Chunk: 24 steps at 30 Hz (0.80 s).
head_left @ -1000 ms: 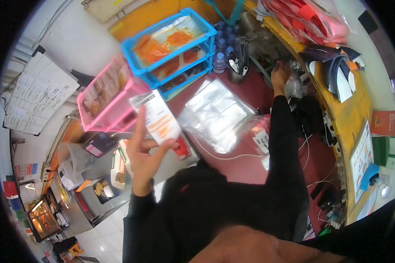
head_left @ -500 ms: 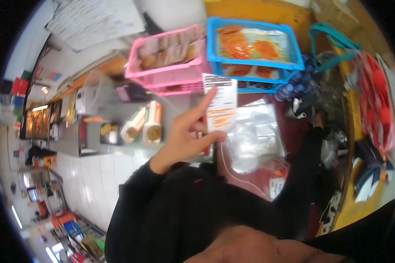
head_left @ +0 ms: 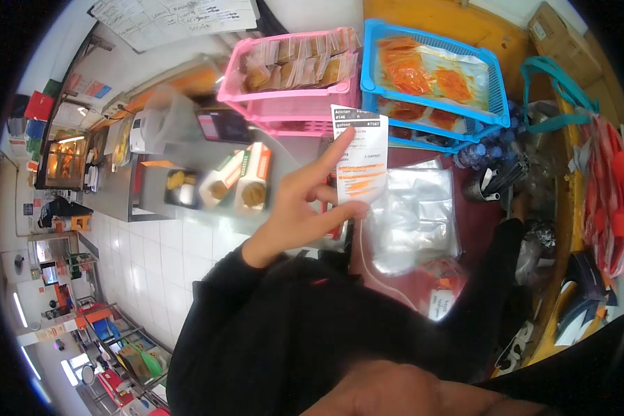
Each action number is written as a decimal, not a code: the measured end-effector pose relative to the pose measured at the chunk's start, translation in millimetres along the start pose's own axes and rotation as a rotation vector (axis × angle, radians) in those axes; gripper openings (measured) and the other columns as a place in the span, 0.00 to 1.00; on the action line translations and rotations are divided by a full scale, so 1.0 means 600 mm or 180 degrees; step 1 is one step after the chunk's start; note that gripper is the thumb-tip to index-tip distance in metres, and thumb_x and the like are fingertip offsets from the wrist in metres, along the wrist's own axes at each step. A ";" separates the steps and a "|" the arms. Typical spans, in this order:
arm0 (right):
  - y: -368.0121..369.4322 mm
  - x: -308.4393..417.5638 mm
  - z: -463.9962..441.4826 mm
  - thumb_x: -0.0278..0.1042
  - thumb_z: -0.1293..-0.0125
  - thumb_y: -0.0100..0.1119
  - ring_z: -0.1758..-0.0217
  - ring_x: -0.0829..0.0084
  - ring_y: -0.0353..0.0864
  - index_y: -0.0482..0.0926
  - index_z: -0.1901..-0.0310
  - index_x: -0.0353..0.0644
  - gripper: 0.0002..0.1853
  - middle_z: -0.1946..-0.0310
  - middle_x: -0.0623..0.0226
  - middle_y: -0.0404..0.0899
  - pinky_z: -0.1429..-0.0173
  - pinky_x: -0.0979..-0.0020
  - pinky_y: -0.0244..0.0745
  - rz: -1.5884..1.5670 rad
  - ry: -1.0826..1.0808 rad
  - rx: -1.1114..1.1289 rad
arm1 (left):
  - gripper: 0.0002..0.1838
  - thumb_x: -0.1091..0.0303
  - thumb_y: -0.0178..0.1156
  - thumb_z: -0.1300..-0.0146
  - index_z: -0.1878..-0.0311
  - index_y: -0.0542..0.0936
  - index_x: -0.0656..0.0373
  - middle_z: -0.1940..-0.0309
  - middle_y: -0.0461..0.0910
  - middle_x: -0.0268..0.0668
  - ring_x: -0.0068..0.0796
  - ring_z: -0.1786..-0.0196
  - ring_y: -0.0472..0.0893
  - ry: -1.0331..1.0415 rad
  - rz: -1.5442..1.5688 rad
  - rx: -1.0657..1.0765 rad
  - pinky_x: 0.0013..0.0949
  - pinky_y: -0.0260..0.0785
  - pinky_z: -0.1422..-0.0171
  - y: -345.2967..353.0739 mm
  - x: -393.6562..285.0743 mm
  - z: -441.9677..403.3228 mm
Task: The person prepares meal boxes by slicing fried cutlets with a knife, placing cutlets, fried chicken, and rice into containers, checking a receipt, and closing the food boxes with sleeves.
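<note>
A white printed receipt [head_left: 371, 156] with orange marker strokes is upright in my left hand [head_left: 295, 211]. The index finger lies extended over its front, and the thumb presses near its lower edge. My right arm reaches up the right side in a black sleeve; only a small part of my right hand [head_left: 518, 206] shows, its fingers hidden, near a cup of black straws [head_left: 503, 180]. Behind the receipt, a stack of clear plastic bags [head_left: 419, 215] lies on the dark red tabletop [head_left: 473, 222]. A small packet with a white label [head_left: 440, 303] rests below the bags.
A pink basket [head_left: 284, 102] of small brown packets stands beside stacked blue baskets [head_left: 433, 107] with orange-red packets. To the left, two open food boxes [head_left: 255, 177] and a black tray [head_left: 182, 187] sit on a grey counter. Red bags [head_left: 603, 201] hang at far right.
The view has shifted, so the baskets and table appear farther right. My left hand still holds the receipt, now closer to upright and sharper to see.
</note>
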State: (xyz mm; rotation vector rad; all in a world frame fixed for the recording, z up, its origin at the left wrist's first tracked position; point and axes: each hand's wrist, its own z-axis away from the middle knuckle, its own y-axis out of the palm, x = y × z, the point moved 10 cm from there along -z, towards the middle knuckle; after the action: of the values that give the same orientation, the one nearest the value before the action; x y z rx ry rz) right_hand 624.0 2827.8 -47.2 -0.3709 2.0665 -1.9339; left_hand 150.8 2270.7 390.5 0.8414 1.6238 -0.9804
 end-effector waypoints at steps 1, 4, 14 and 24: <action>-0.039 0.021 0.014 0.38 0.33 0.52 0.46 0.47 0.77 0.74 0.43 0.39 0.20 0.47 0.46 0.76 0.43 0.51 0.73 0.0504 -0.0040 -0.0114 | 0.46 0.82 0.68 0.47 0.25 0.56 0.60 0.46 0.79 0.42 0.13 0.67 0.81 -0.0027 0.0035 0.0015 0.20 0.72 0.64 -0.004 0.001 0.004; -0.137 0.054 0.071 0.38 0.34 0.53 0.48 0.49 0.78 0.75 0.43 0.39 0.20 0.49 0.48 0.77 0.47 0.52 0.75 0.0129 0.0709 -0.0489 | 0.46 0.82 0.68 0.47 0.25 0.57 0.60 0.44 0.79 0.43 0.13 0.67 0.81 -0.0065 0.0095 0.0009 0.19 0.73 0.63 -0.015 0.003 0.012; -0.427 0.169 0.254 0.32 0.32 0.52 0.55 0.54 0.83 0.79 0.49 0.44 0.13 0.53 0.52 0.82 0.53 0.60 0.77 -0.1000 0.1360 -0.1553 | 0.46 0.83 0.67 0.47 0.25 0.56 0.61 0.36 0.72 0.46 0.19 0.58 0.84 0.0132 0.0602 -0.0015 0.20 0.74 0.56 -0.091 -0.007 0.053; -0.594 0.574 0.322 0.26 0.36 0.58 0.75 0.85 0.69 0.79 0.56 0.42 0.07 0.71 0.74 0.76 0.73 0.80 0.65 -0.4693 0.0210 -0.0528 | 0.47 0.70 0.71 0.47 0.25 0.58 0.52 0.50 0.81 0.44 0.09 0.71 0.73 -0.0249 0.0646 0.0556 0.21 0.68 0.62 -0.147 0.079 0.150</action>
State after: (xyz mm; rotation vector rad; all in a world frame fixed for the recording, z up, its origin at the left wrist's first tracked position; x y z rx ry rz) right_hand 375.3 2495.6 285.7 -2.3916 2.0961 -2.2790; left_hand 97.2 2154.8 347.9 1.0511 1.3708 -1.0073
